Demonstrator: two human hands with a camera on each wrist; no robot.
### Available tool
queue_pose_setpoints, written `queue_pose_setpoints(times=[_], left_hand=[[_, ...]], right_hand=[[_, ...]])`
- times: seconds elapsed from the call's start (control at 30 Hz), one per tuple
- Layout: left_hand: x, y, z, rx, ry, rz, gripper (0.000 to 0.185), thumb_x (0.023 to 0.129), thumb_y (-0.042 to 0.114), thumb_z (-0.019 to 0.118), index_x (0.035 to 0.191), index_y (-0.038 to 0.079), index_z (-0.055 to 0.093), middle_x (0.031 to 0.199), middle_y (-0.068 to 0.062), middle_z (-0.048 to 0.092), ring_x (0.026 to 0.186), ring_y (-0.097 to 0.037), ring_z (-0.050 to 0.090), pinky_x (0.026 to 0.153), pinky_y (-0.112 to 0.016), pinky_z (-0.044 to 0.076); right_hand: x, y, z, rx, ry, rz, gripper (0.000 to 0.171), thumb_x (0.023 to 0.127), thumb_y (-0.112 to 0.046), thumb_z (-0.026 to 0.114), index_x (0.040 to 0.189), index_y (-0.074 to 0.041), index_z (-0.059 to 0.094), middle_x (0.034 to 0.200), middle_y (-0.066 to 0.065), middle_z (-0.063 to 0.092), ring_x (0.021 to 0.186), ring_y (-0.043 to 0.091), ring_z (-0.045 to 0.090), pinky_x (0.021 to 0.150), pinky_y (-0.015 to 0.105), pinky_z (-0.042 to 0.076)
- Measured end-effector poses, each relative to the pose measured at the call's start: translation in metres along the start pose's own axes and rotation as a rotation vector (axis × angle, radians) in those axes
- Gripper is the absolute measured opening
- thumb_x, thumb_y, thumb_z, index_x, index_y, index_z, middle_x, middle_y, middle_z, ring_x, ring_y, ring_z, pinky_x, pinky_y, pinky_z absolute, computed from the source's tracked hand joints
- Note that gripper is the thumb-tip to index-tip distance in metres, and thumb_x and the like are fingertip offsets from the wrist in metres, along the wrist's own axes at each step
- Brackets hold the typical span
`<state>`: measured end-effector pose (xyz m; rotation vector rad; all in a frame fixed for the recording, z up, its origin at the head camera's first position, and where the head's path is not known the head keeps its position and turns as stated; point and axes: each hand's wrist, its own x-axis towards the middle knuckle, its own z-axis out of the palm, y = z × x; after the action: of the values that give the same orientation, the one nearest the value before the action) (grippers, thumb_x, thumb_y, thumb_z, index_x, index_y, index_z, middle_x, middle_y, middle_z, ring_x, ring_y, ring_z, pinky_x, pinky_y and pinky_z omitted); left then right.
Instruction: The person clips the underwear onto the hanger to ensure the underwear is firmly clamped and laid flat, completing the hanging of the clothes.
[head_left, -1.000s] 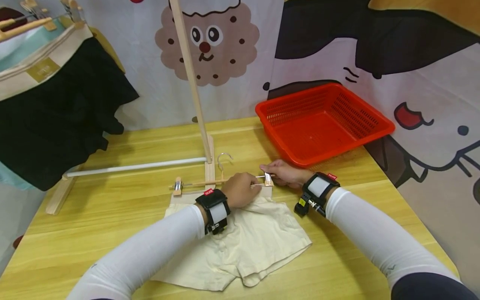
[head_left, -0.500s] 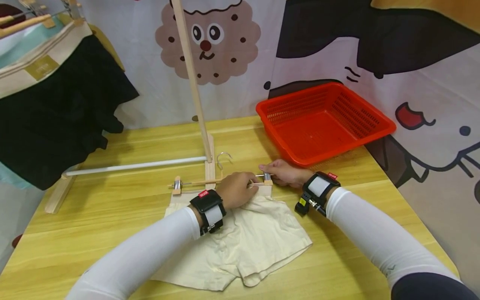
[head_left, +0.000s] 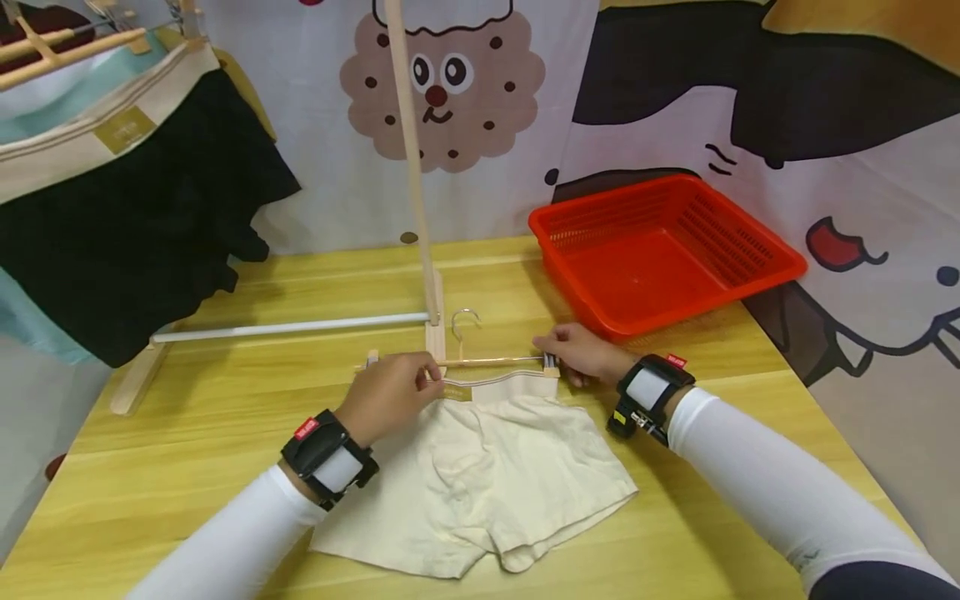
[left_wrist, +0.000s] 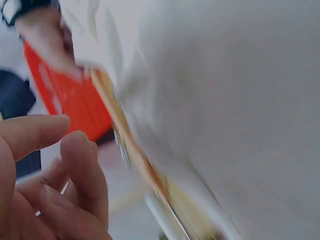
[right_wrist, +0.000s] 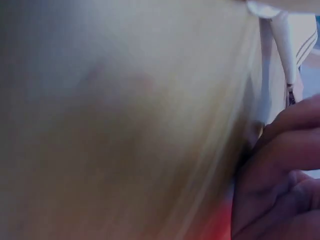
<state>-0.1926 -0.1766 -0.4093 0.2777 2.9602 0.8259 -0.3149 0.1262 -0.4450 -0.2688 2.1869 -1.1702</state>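
Cream shorts (head_left: 517, 475) lie flat on the wooden table, waistband away from me. A clip hanger (head_left: 491, 362) lies along the waistband, its metal hook pointing away. My right hand (head_left: 588, 354) grips the hanger's right end at the clip (head_left: 552, 367), which sits over the waistband. Over the left part of the waistband hovers my left hand (head_left: 393, 396), mostly covering the left clip (head_left: 372, 357). In the left wrist view, the left fingers (left_wrist: 82, 170) are loosely bent, with a gap between thumb and index and nothing held. The right wrist view is blurred.
A red plastic basket (head_left: 637, 283) stands at the back right. A wooden rack with an upright post (head_left: 412, 167) and white lower bar (head_left: 300, 327) stands on the left. Black shorts (head_left: 150, 200) hang there from a clip hanger, with other garments behind.
My left hand has left the area near the right clip and moved left along the waistband, uncovering the hanger's middle. My right hand stays at the right clip. The head view has shifted slightly.
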Motion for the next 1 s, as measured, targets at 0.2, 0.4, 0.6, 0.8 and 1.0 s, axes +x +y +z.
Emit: queue_pose_setpoints(times=[0.2, 0.4, 0.6, 0.8, 1.0], left_hand=[[-0.017, -0.043, -0.023, 0.054, 0.102, -0.066, 0.014, 0.092, 0.025, 0.073, 0.087, 0.014, 0.065, 0.067, 0.002, 0.059, 0.053, -0.011, 0.048, 0.047, -0.027, 0.036], [-0.022, -0.066, -0.035, 0.123, 0.056, -0.117, 0.023, 0.087, 0.03, 0.078, 0.084, 0.014, 0.062, 0.055, 0.003, 0.049, 0.047, -0.014, 0.044, 0.042, -0.027, 0.03], [-0.022, -0.076, -0.03, 0.136, -0.061, -0.153, 0.032, 0.083, 0.033, 0.081, 0.098, 0.009, 0.065, 0.055, 0.001, 0.048, 0.05, -0.017, 0.046, 0.046, -0.029, 0.032], [-0.02, -0.083, -0.027, 0.154, -0.08, -0.132, 0.041, 0.081, 0.034, 0.083, 0.107, 0.007, 0.065, 0.063, -0.001, 0.057, 0.052, -0.017, 0.048, 0.047, -0.029, 0.034], [-0.018, -0.088, -0.026, 0.123, -0.078, -0.109, 0.041, 0.08, 0.033, 0.084, 0.105, 0.007, 0.064, 0.063, -0.001, 0.056, 0.054, -0.017, 0.048, 0.048, -0.03, 0.035]], right_hand=[[-0.015, -0.002, 0.0, -0.108, 0.067, 0.024, 0.035, 0.103, -0.041, 0.053, 0.098, -0.007, 0.047, 0.059, 0.002, 0.048, 0.042, 0.018, 0.049, 0.042, 0.028, 0.045], [-0.02, -0.002, 0.008, -0.215, 0.138, 0.035, 0.036, 0.102, -0.042, 0.056, 0.1, -0.009, 0.042, 0.062, 0.003, 0.048, 0.043, 0.018, 0.05, 0.043, 0.03, 0.047], [-0.029, -0.004, 0.013, -0.31, 0.178, 0.031, 0.037, 0.101, -0.04, 0.058, 0.101, -0.007, 0.039, 0.065, 0.004, 0.05, 0.046, 0.018, 0.047, 0.044, 0.026, 0.041], [-0.049, -0.027, 0.035, -0.392, 0.275, -0.155, 0.032, 0.1, -0.035, 0.061, 0.103, -0.009, 0.043, 0.062, 0.0, 0.043, 0.048, 0.016, 0.043, 0.044, 0.024, 0.032], [-0.043, -0.083, 0.073, -0.431, 0.159, -0.415, 0.008, 0.096, -0.016, 0.064, 0.093, -0.013, 0.059, 0.063, -0.004, 0.047, 0.055, 0.009, 0.045, 0.052, 0.021, 0.036]])
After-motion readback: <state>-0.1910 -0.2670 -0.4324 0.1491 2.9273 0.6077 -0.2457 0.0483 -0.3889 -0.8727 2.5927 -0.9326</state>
